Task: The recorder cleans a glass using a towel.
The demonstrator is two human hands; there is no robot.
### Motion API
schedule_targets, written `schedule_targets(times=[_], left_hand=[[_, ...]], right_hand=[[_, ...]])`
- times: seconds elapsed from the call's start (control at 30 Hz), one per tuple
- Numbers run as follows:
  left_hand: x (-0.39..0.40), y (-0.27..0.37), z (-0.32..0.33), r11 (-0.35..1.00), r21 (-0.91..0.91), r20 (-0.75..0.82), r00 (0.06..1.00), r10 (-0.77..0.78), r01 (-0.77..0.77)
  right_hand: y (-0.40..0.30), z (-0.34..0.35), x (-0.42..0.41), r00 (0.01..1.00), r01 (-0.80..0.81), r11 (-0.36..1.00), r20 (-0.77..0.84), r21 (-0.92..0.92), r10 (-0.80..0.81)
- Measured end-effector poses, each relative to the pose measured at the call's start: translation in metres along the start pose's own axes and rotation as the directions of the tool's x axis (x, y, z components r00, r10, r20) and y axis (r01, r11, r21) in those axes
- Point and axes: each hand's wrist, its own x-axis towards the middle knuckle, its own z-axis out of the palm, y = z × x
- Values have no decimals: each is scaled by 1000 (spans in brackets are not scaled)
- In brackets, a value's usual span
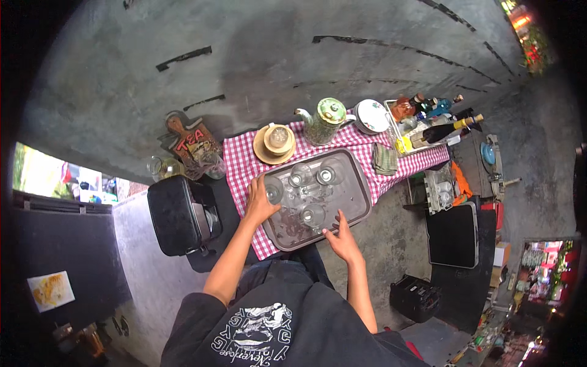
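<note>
A brown plastic tray (pixel 341 202) lies on a red-and-white checked cloth (pixel 238 165), its surface wet in patches. My left hand (pixel 260 204) is wrapped round a clear glass (pixel 274 190) at the tray's left end. Two more glasses, one in the middle (pixel 300 175) and one to its right (pixel 330 172), stand towards the far side. Nearer me is a clear glass mug (pixel 312 215). Just right of that mug, over the tray's near edge, my right hand (pixel 343 241) has its fingers apart and holds nothing.
Behind the tray are stacked tan dishes (pixel 270 153) with a glass, a green-lidded teapot (pixel 326 121), and white plates (pixel 372 117). A folded green cloth (pixel 384 159) and a wire basket of bottles (pixel 426 133) are right. A black lidded container (pixel 176 215) stands left.
</note>
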Motion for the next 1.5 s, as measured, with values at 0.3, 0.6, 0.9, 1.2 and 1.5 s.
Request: schedule_targets(times=[0.3, 0.6, 0.9, 1.2, 1.5], left_hand=[[-36, 8, -30, 988, -120, -121, 989, 86, -101], [-71, 20, -38, 770, -635, -91, 996, 12, -68], [-82, 71, -38, 751, -646, -98, 990, 99, -139], [-94, 131, 6, 809, -569, -205, 978, 35, -148], [-74, 205, 31, 955, -185, -136, 969, 208, -231]], right_hand=[[-52, -6, -19, 986, 161, 987, 34, -15, -161], [-99, 11, -4, 884, 404, 914, 236, 49, -403], [-108, -23, 11, 730, 569, 810, 367, 140, -576], [-101, -88, 34, 621, 577, 799, 546, 168, -563], [-79, -152, 51, 520, 637, 746, 607, 193, -601]])
